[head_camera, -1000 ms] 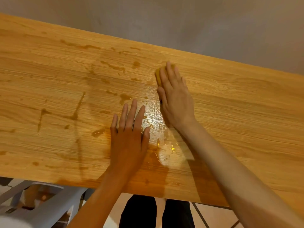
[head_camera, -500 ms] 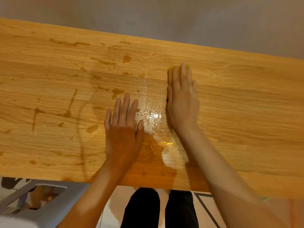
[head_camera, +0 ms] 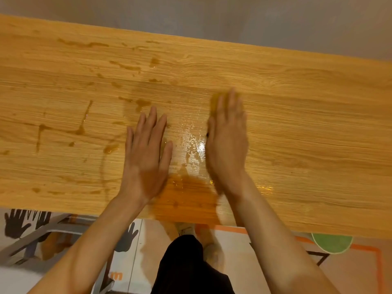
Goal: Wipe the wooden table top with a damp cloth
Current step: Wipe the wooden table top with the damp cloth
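Across the wooden worktop [head_camera: 297,128], the right hand [head_camera: 228,141] had slid further right than half a second earlier, leaving a wet, glossy streak [head_camera: 191,141] between the two hands, so the wipe was advancing while brown spills [head_camera: 80,130] beyond the left hand [head_camera: 146,153] stayed untouched. The left hand lay flat, fingers straight and spread, holding nothing; the right pressed flat with straight fingers on the yellow cloth [head_camera: 215,98], which showed, blurred, only past its fingertips.
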A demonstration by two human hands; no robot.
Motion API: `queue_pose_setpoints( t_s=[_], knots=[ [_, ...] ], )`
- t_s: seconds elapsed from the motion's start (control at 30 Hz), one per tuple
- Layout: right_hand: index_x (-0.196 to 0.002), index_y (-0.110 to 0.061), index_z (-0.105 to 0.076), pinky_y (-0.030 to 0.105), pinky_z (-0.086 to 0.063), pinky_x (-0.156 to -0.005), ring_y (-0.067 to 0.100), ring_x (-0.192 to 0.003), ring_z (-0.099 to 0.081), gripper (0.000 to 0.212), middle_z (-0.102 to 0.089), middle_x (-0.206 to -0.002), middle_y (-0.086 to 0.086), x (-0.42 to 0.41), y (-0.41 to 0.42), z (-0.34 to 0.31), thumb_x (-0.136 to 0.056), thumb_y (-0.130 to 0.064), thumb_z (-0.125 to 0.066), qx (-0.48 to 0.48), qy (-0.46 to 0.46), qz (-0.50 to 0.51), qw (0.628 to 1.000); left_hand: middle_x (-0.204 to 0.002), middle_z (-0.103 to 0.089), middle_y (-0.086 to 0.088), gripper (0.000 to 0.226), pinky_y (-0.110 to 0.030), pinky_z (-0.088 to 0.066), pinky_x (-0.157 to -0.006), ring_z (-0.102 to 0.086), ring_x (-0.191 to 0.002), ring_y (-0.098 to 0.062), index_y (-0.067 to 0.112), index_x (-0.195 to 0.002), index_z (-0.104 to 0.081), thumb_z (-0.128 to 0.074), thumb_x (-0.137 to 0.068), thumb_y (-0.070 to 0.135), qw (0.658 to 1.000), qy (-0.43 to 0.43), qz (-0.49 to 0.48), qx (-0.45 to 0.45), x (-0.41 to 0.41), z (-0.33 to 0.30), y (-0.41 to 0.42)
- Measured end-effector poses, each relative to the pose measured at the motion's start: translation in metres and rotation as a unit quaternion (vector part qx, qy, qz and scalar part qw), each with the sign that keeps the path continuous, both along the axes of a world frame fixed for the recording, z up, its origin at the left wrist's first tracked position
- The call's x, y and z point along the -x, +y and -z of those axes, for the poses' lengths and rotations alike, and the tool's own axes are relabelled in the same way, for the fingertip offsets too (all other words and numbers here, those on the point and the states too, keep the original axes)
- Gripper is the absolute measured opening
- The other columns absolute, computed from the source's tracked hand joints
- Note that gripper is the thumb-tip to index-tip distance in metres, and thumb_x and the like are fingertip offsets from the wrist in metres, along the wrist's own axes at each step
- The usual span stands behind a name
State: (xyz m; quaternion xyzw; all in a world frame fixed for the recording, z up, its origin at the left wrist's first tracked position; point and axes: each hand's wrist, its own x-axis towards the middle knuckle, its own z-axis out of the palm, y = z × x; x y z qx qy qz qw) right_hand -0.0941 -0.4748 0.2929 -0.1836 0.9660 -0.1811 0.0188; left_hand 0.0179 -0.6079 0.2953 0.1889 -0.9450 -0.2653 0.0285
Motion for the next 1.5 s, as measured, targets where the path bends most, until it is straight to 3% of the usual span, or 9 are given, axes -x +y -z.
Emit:
queue_pose_setpoints(
  t_s=[0.1,0.37,0.5,0.63,0.83,0.93,1.1,1.23,1.5],
  knots=[
    [-0.156,-0.013,-0.017,0.043,-0.006,-0.125,0.026,-0.152,-0.002,0.052,-0.006,-0.164,0.009,-0.017,0.041,-0.002,-0.106,-0.018,-0.030,-0.031,-0.020,-0.141,0.989,-0.167,-0.017,-0.003,0.054,-0.045,-0.001,-0.127,-0.006,-0.157,-0.020,0.016,-0.156,-0.030,-0.039,-0.104,0.029,0.998,0.019,0.051,0.018,-0.032,-0.003,0.003],
    [-0.153,-0.005,-0.024,0.045,-0.007,-0.124,0.031,-0.152,-0.008,0.049,-0.011,-0.163,0.014,-0.013,0.111,0.000,-0.105,-0.014,-0.031,0.014,0.006,0.147,0.989,-0.165,-0.024,0.005,0.051,-0.041,-0.004,-0.127,-0.008,-0.156,-0.013,0.027,-0.156,-0.030,-0.033,-0.105,0.032,0.999,0.023,0.026,0.024,-0.059,-0.002,0.009],
    [-0.152,-0.005,-0.028,0.049,-0.013,-0.123,0.035,-0.150,-0.012,0.047,-0.016,-0.161,0.016,-0.085,0.023,0.008,-0.107,-0.019,-0.019,0.059,0.038,-0.023,0.997,-0.165,-0.025,0.005,0.050,-0.040,-0.007,-0.127,-0.013,-0.156,-0.015,0.024,-0.154,-0.034,-0.031,-0.105,0.032,0.998,0.025,0.028,0.051,-0.064,0.005,0.007],
    [-0.153,-0.010,-0.028,0.045,-0.006,-0.124,0.028,-0.151,-0.015,0.056,-0.018,-0.163,0.010,-0.112,0.023,0.006,-0.099,-0.010,-0.045,0.029,0.046,-0.182,0.982,-0.165,-0.024,0.006,0.050,-0.039,-0.007,-0.126,-0.014,-0.155,-0.014,0.025,-0.154,-0.035,-0.031,-0.105,0.034,0.997,0.010,0.035,0.068,-0.066,0.008,0.006],
    [-0.154,-0.012,-0.021,0.046,-0.006,-0.122,0.028,-0.152,-0.010,0.053,-0.010,-0.164,0.009,-0.051,0.172,-0.003,-0.104,-0.017,-0.036,-0.018,0.012,0.075,0.997,-0.165,-0.024,0.006,0.050,-0.038,-0.007,-0.126,-0.014,-0.155,-0.013,0.025,-0.153,-0.035,-0.032,-0.104,0.033,0.997,0.009,0.025,0.071,-0.066,0.005,0.010],
    [-0.155,-0.009,-0.019,0.048,-0.010,-0.123,0.028,-0.152,-0.008,0.051,-0.008,-0.164,0.011,-0.067,0.152,-0.001,-0.106,-0.021,-0.029,0.003,0.041,0.170,0.985,-0.164,-0.026,0.004,0.049,-0.039,-0.008,-0.126,-0.016,-0.154,-0.014,0.023,-0.153,-0.036,-0.034,-0.104,0.029,0.997,0.018,0.023,0.069,-0.068,0.005,0.010],
    [-0.152,-0.008,-0.029,0.048,-0.017,-0.123,0.031,-0.150,-0.018,0.057,-0.022,-0.161,0.013,-0.156,0.025,0.014,-0.101,-0.020,-0.050,0.029,0.096,-0.008,0.995,-0.165,-0.026,0.003,0.048,-0.044,-0.011,-0.126,-0.016,-0.155,-0.015,0.023,-0.153,-0.035,-0.033,-0.105,0.027,0.997,0.022,0.031,0.073,-0.068,0.005,0.010],
    [-0.143,-0.010,-0.048,0.047,-0.016,-0.120,0.026,-0.142,-0.039,0.050,-0.042,-0.153,0.008,-0.154,0.039,0.019,-0.095,-0.017,-0.059,0.042,0.146,-0.093,0.984,-0.165,-0.025,0.001,0.049,-0.040,-0.007,-0.125,-0.017,-0.155,-0.018,0.023,-0.154,-0.034,-0.031,-0.106,0.033,0.995,0.030,0.045,0.084,-0.071,0.005,0.012],
    [-0.140,-0.007,-0.049,0.048,-0.004,-0.121,0.028,-0.140,-0.040,0.039,-0.047,-0.148,0.011,-0.143,0.082,0.038,-0.104,-0.016,-0.034,0.196,0.240,0.244,0.919,-0.165,-0.023,0.000,0.046,-0.038,0.001,-0.124,-0.010,-0.156,-0.021,0.021,-0.151,-0.040,-0.031,-0.107,0.031,0.975,0.103,0.167,0.106,-0.065,-0.001,0.020]
  ],
)
